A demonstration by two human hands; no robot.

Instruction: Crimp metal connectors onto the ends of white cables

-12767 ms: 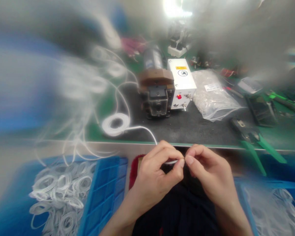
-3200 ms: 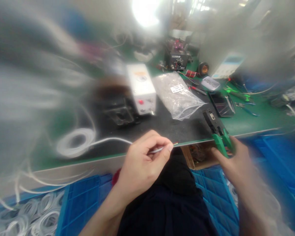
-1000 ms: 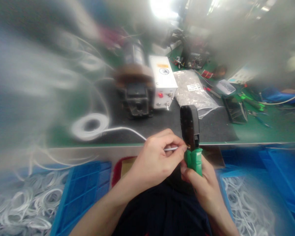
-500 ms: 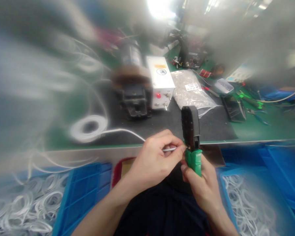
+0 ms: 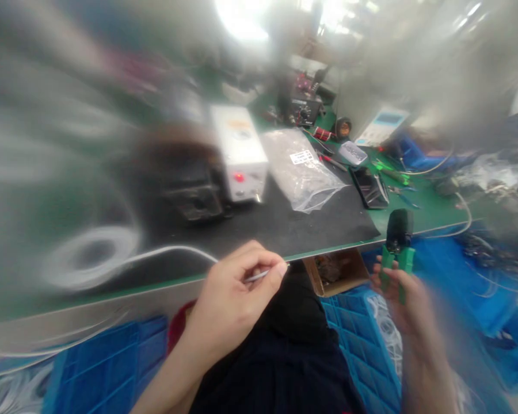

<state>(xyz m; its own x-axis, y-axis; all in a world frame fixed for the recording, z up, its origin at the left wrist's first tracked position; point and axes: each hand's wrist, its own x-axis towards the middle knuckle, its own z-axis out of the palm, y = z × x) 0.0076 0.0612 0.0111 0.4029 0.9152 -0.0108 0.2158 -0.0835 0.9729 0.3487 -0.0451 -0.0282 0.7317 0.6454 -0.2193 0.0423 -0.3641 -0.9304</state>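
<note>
Between the thumb and fingers of my left hand (image 5: pixel 237 293) is the end of a white cable (image 5: pixel 190 251); a tiny tip pokes out past the fingertips. The cable runs back over the bench edge to a blurred white coil (image 5: pixel 97 253) on the left. Off to the right, my right hand (image 5: pixel 408 302) grips a crimping tool (image 5: pixel 399 241) with green handles and a black head. Its handles are spread, and the tool is well apart from the cable end.
On the bench stand a dark press-like machine (image 5: pixel 190 187) and a white box (image 5: pixel 239 152) with a red light. A plastic bag (image 5: pixel 302 167), a black phone-like device (image 5: pixel 370 187) and small pliers (image 5: pixel 403 195) lie right of it. Below are blue crates (image 5: pixel 358 333) and a cardboard box (image 5: pixel 339 276).
My right hand has carried the crimping tool away from the cable end to the right, and its handles now show apart. My left hand still pinches the cable. The view has turned right.
</note>
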